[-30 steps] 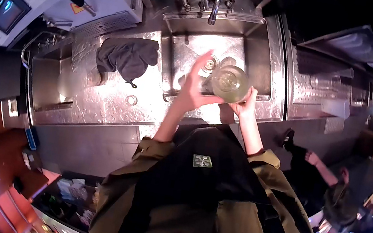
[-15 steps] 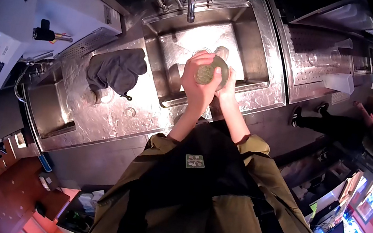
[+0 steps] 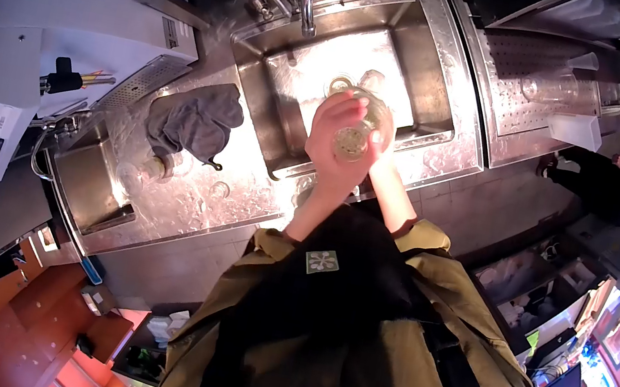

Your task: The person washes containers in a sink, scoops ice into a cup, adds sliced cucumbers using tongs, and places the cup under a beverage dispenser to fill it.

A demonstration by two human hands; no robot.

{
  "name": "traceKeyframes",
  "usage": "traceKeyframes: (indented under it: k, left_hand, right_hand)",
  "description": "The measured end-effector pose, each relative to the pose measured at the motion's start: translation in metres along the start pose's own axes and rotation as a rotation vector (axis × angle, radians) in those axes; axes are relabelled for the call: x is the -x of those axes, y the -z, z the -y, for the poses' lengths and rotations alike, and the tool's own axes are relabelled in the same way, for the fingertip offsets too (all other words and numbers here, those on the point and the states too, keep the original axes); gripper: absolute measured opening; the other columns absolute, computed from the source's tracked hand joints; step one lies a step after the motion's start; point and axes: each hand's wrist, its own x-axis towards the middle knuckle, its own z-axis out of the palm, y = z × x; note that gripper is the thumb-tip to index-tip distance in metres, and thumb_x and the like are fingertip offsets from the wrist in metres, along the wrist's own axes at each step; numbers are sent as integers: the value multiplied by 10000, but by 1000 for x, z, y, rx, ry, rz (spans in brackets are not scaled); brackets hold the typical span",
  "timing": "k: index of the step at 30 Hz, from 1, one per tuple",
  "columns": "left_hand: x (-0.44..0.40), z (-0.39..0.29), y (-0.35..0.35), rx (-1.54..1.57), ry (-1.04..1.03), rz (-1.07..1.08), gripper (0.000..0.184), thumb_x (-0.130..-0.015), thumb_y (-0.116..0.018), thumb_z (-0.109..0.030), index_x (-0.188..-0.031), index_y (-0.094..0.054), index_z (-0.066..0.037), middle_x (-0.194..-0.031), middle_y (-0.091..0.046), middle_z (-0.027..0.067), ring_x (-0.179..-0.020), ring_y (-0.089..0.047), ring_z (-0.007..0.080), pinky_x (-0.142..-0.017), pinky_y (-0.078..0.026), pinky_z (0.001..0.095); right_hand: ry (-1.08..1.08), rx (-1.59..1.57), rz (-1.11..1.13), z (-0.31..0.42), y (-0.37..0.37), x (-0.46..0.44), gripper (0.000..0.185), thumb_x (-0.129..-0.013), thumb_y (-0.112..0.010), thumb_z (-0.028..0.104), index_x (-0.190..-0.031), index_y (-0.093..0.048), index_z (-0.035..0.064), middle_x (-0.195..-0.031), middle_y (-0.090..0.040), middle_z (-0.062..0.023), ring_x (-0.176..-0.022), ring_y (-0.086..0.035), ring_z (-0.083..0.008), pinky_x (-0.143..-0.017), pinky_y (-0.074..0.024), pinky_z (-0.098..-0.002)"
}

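Over the front of the steel sink (image 3: 271,133), I hold a clear drinking glass (image 3: 351,143) with its round end turned up toward me. My left hand (image 3: 331,132) wraps round it from the left, with fingers across its far side and the thumb near its right. On the right, my right hand (image 3: 382,161) closes against the glass, its fingers mostly hidden behind it. Beyond my hands, a round glass rim (image 3: 341,84) and another glass (image 3: 374,81) lie on the sink floor. The curved faucet (image 3: 307,2) hangs over the sink's back edge.
A crumpled grey cloth (image 3: 194,119) lies on the wet steel counter (image 3: 182,212), near a small clear ring-shaped item (image 3: 219,189). A smaller sink (image 3: 88,179) and a white machine (image 3: 12,50) are left. Rightward are a perforated drainboard (image 3: 511,88), a white container (image 3: 574,131) and another person (image 3: 593,185).
The glass has tilted and shifted slightly toward me, showing more of its clear side. My left hand has turned with it. The other person has moved farther right, and the view has shifted slightly.
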Motion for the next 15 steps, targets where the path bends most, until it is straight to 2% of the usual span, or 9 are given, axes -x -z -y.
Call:
traceKeyframes:
  k: [1, 2, 3, 4, 5, 7, 8, 12, 15]
  left_hand:
    - [-2, -6, -2, -15, -12, -109, 258, -639, -714, -109, -842, -580, -21, -935, -619, 106, -948, -564, 228, -851, -422, 336]
    - [-8, -5, -2, 26, 212, -160, 281, -675, -721, -140, -883, -579, -17, -962, -614, 95, -944, -552, 195, -850, -418, 332]
    - [-15, 7, 3, -93, 371, -214, 232, -752, -601, -77, -972, -558, -18, -1009, -592, 88, -932, -563, 209, -868, -420, 361]
    - [-29, 18, 13, 170, 537, -278, 222, -787, -573, -128, -988, -547, -38, -1021, -586, 77, -924, -563, 209, -859, -427, 362]
    - [-41, 26, 26, 436, 696, -337, 220, -822, -546, -180, -1004, -537, -58, -1033, -581, 66, -917, -563, 209, -850, -434, 362]
    - [-44, 44, 55, 635, 791, -372, 222, -841, -513, -240, -1000, -531, -87, -1064, -567, 47, -938, -554, 206, -854, -434, 358]
    - [-41, 55, 69, 734, 835, -388, 227, -851, -497, -270, -998, -528, -101, -1079, -561, 37, -949, -549, 205, -856, -435, 356]
    - [-2, 79, 109, 599, 956, -490, 224, -845, -505, -298, -986, -529, -126, -1109, -536, 12, -1043, -486, 180, -883, -409, 383]
    - [23, 71, 112, 510, 1016, -620, 263, -830, -529, -268, -1008, -540, -74, -1014, -558, 39, -912, -541, 174, -729, -473, 336]
  right_hand:
    - [12, 0, -28, -2, 3, -4, 542, -883, -313, 480, -1165, -453, 38, -1161, -488, -146, -1057, -490, -294, -902, -428, -449]
    - [25, 1, -61, -4, 7, -5, 539, -884, -317, 481, -1160, -457, 39, -1158, -489, -146, -1054, -491, -293, -901, -428, -447]
    - [37, 8, -89, -4, 11, -6, 537, -885, -320, 481, -1155, -460, 39, -1154, -491, -146, -1050, -492, -293, -901, -429, -446]
    - [-115, -155, -25, 2, 4, 1, 490, -887, -359, 463, -1130, -477, 55, -1135, -495, -142, -1054, -483, -288, -908, -417, -468]
    - [-107, -175, -98, 7, 0, 0, 479, -879, -380, 456, -1134, -475, 61, -1134, -494, -142, -1060, -478, -285, -908, -413, -480]
    - [-99, -215, -249, 10, -2, -6, 462, -865, -422, 441, -1142, -470, 75, -1131, -493, -141, -1074, -469, -280, -909, -404, -504]
    - [-100, -89, -284, 16, 1, -12, 453, -830, -487, 407, -1149, -460, 86, -1128, -489, -146, -1084, -459, -275, -905, -395, -536]
    - [135, 253, -371, 28, 6, -46, 442, -796, -566, 363, -1123, -484, 77, -1092, -525, -97, -1003, -517, -240, -866, -447, -399]
    - [382, 458, -513, 29, 2, -62, 573, -715, -661, 275, -1171, -399, 47, -1127, -484, -111, -1017, -495, -231, -889, -427, -357]
